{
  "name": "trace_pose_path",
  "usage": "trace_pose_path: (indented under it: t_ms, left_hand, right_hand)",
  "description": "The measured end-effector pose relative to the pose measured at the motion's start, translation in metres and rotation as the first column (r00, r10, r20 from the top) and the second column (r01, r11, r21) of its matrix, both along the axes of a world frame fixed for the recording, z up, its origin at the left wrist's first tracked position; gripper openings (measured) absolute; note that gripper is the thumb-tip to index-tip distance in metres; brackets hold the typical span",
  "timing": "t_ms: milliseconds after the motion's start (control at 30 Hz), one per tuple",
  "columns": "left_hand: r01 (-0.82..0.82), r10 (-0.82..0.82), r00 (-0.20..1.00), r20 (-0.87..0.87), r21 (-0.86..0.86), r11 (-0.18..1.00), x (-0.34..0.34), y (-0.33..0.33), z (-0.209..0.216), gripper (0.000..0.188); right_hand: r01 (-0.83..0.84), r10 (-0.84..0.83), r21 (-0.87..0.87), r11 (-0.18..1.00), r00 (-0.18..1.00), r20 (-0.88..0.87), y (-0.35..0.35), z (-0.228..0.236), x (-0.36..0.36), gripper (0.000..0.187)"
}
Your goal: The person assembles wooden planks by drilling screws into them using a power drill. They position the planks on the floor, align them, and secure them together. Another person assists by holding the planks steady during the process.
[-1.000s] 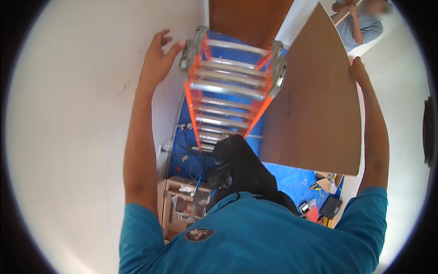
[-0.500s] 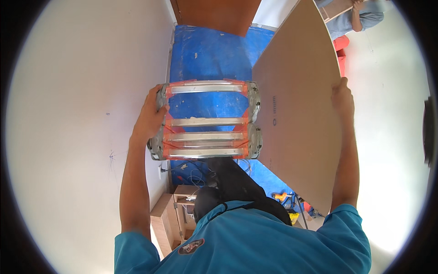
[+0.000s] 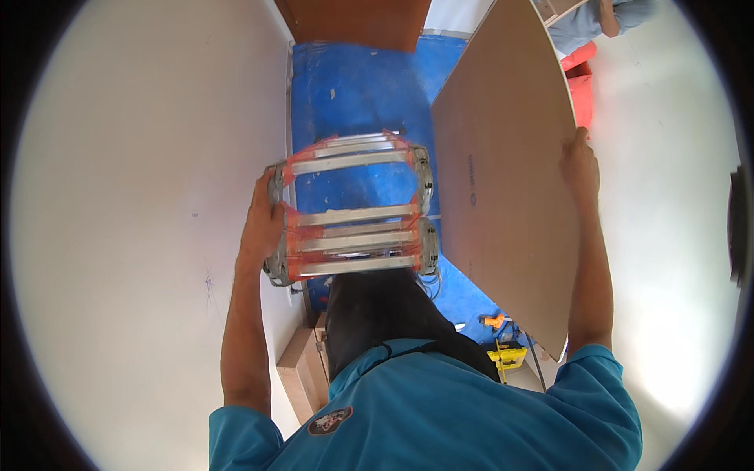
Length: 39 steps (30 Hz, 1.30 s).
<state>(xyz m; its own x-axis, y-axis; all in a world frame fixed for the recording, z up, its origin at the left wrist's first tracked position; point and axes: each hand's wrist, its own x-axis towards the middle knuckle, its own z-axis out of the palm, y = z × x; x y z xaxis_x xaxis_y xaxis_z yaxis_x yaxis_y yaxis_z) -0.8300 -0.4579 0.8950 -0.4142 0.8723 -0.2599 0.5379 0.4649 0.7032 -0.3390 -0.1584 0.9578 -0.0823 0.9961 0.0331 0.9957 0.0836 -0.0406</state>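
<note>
Upright in front of me is a folded ladder with silver metal rungs, grey hinge ends and translucent orange-red material wrapped around its sides. My left hand is closed around its left rail. Standing on edge at the right is a large brown board. My right hand grips the board's right edge, fingers over the rim. A narrow gap shows between the ladder's right side and the board. The ladder's lower end is hidden from view.
A white wall runs along my left, with a wooden cabinet beside it. Blue sheeting covers the floor up to a brown door. An orange tool and yellow case lie lower right. Beyond the board is another person.
The ladder's right side has swung slightly left, and more rungs show at its top. The board has shifted a little left with my right hand. My legs have moved beneath the ladder.
</note>
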Motion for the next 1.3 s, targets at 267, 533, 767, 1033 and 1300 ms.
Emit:
trace_pose_path:
  t_ms: [267,533,767,1033,1300]
  left_hand:
    - [0.087,-0.085,0.996,-0.031,0.071,0.994,-0.007,-0.003,-0.007,0.065]
    - [0.09,-0.088,0.996,-0.02,0.085,0.992,-0.005,-0.005,0.0,0.066]
    - [0.074,-0.076,0.994,0.08,0.035,0.997,-0.006,-0.006,0.002,0.064]
    - [0.126,-0.139,0.986,0.096,0.132,0.983,-0.017,-0.009,-0.016,0.067]
    - [0.168,-0.173,0.985,0.016,0.178,0.97,-0.019,-0.01,-0.022,0.07]
  right_hand:
    - [-0.038,0.042,0.039,0.999,0.995,-0.089,0.008,-0.015,0.021,0.022]
    - [0.013,-0.009,0.033,0.999,0.991,-0.133,0.007,-0.017,0.017,0.022]
    - [-0.009,0.023,0.077,0.997,0.983,-0.181,0.0,-0.018,0.012,0.029]
    - [0.03,-0.03,-0.002,1.0,0.984,-0.174,-0.009,-0.003,0.033,0.028]
    - [0.335,-0.34,-0.171,0.927,0.94,0.001,-0.172,0.023,0.116,0.041]
